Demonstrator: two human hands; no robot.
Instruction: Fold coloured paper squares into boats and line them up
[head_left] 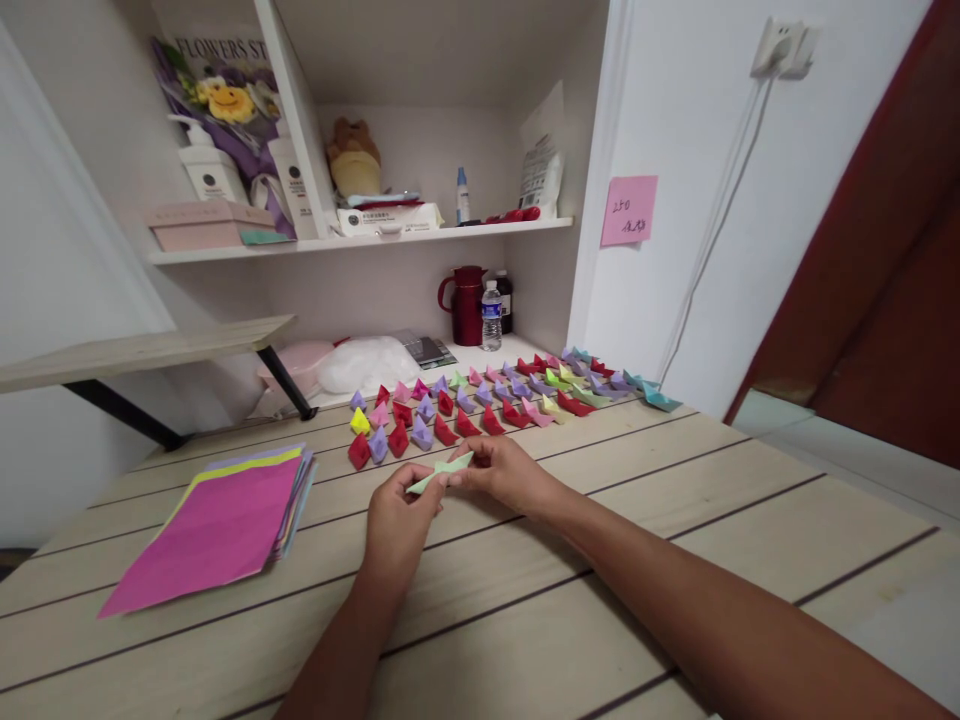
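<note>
A pale green folded paper boat (452,466) is held between both hands, a little above the wooden table. My left hand (401,508) pinches its left end between thumb and fingers. At the boat's right end, my right hand (504,474) grips it the same way, thumb toward me. Just beyond the hands stand rows of small paper boats (492,421) in red, purple, pink, yellow, green and blue. Parts of the held boat are hidden behind my fingers.
A stack of coloured paper (217,525), magenta on top, lies to the left on the slatted table (600,610). Behind are a red jug (468,308), a water bottle (491,318) and a shelf (450,232) with assorted items. A small raised stand (150,355) is at left.
</note>
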